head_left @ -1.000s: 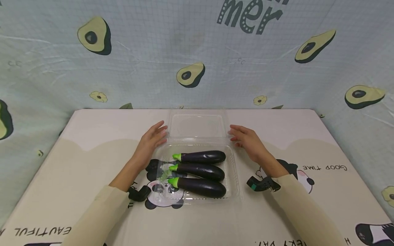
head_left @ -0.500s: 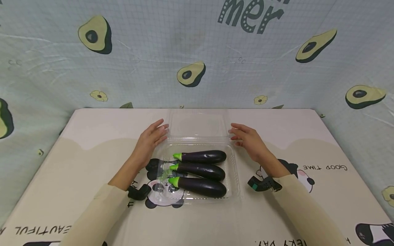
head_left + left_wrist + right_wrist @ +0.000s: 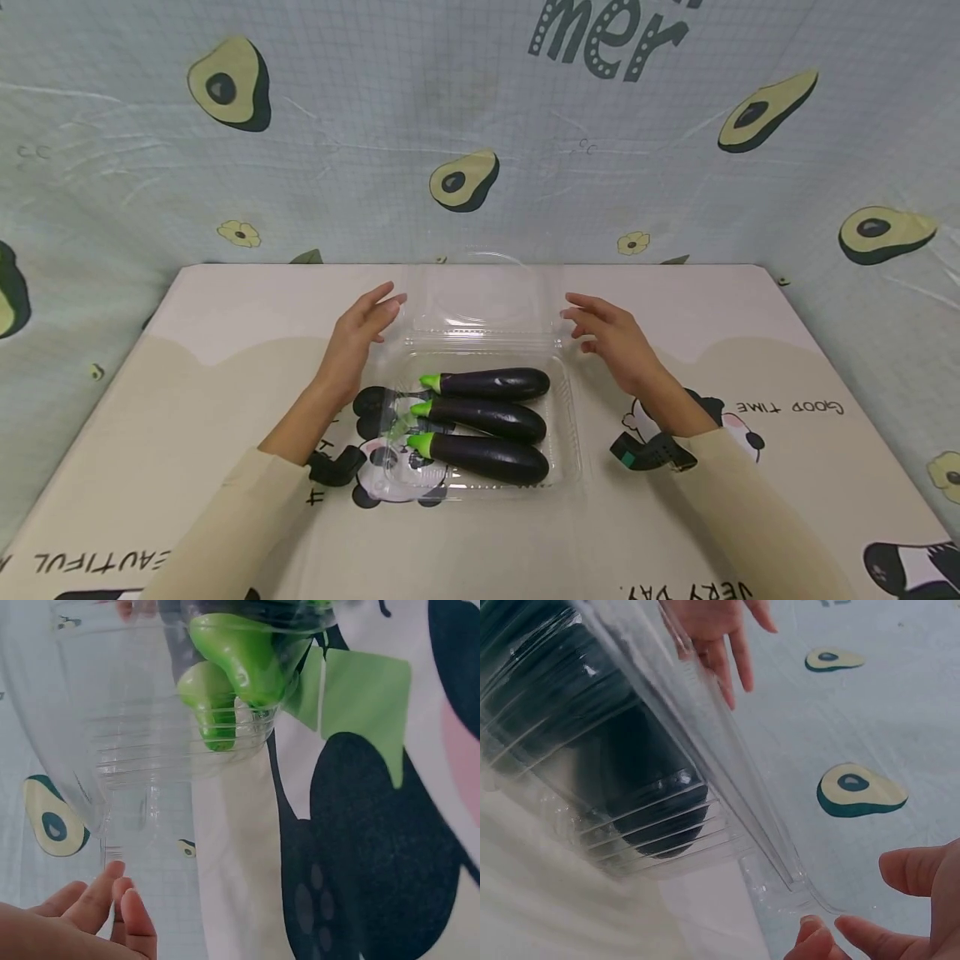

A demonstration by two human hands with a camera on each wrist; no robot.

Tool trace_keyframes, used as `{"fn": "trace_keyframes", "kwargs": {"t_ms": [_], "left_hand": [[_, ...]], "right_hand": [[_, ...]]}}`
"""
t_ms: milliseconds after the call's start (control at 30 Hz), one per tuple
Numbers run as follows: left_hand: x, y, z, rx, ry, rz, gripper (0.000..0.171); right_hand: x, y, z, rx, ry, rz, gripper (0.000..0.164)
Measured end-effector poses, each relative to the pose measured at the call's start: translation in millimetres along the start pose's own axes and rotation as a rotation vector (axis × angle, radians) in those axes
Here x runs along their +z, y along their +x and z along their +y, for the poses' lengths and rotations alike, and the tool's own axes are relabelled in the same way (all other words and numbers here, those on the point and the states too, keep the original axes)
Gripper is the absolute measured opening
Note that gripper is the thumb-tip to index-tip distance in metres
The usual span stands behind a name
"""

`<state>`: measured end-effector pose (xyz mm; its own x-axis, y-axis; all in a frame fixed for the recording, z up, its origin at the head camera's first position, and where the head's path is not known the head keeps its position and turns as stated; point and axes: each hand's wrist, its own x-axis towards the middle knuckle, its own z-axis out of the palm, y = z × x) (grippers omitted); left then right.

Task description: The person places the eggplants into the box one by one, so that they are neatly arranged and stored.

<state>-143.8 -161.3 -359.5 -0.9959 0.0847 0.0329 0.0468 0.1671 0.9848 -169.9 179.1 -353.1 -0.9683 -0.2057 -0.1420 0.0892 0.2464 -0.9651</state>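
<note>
A clear plastic clamshell box (image 3: pixel 564 417) stands on the table, its base holding three dark purple eggplants (image 3: pixel 487 458) side by side. Their green stem ends (image 3: pixel 244 656) point left. The clear lid (image 3: pixel 483 304) is folded back on the far side and tilts up a little. My left hand (image 3: pixel 352 342) is by the lid's left edge, fingers extended toward it. At the right edge is my right hand (image 3: pixel 613 340), with the thumb apart from the fingers in the right wrist view. The fingertips are at the lid's rim; firm contact is hard to make out.
The pale tablecloth (image 3: pixel 202 417) carries printed pandas and lettering. Behind the table's far edge hangs a light curtain (image 3: pixel 360 150) with avocado prints. A black wrist strap (image 3: pixel 652 450) is on the right wrist, and a black device (image 3: pixel 337 465) is at the left wrist.
The lid's far edge has risen from lying back to a slight tilt. Both hands have shifted a little away from me and upward along its sides. The eggplants stay put.
</note>
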Motion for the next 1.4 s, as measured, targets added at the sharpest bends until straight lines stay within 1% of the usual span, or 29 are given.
{"fn": "trace_keyframes", "kwargs": {"t_ms": [200, 367, 500, 733, 833, 933, 1100, 1233, 1400], "left_hand": [[-0.1, -0.5, 4.4, -0.024, 0.036, 0.033, 0.057], [0.0, -1.5, 10.1, -0.029, 0.045, 0.055, 0.056], [0.0, -2.9, 14.8, -0.023, 0.025, 0.056, 0.055], [0.2, -7.4, 18.2, 0.005, -0.052, 0.025, 0.053], [-0.3, -9.8, 18.5, 0.021, -0.079, 0.030, 0.053], [-0.8, -12.3, 18.4, 0.046, -0.090, 0.030, 0.053], [-0.9, -16.6, 18.8, 0.088, -0.073, 0.022, 0.051], [-0.5, -20.8, 19.1, 0.118, -0.055, 0.016, 0.051], [-0.3, -26.0, 17.6, 0.150, -0.066, 0.013, 0.049]], "right_hand": [[1, -3, -3, -0.030, 0.035, 0.009, 0.050], [2, -5, -4, -0.052, 0.102, 0.011, 0.051], [3, -6, -5, -0.068, 0.144, 0.014, 0.050], [3, -10, -4, -0.098, 0.169, 0.011, 0.051], [3, -12, -5, -0.124, 0.163, 0.011, 0.051], [3, -15, -5, -0.156, 0.127, 0.021, 0.050], [3, -19, -6, -0.213, 0.069, 0.038, 0.048], [3, -22, -5, -0.256, 0.062, 0.042, 0.046], [4, -26, -3, -0.303, 0.071, 0.055, 0.042]]}}
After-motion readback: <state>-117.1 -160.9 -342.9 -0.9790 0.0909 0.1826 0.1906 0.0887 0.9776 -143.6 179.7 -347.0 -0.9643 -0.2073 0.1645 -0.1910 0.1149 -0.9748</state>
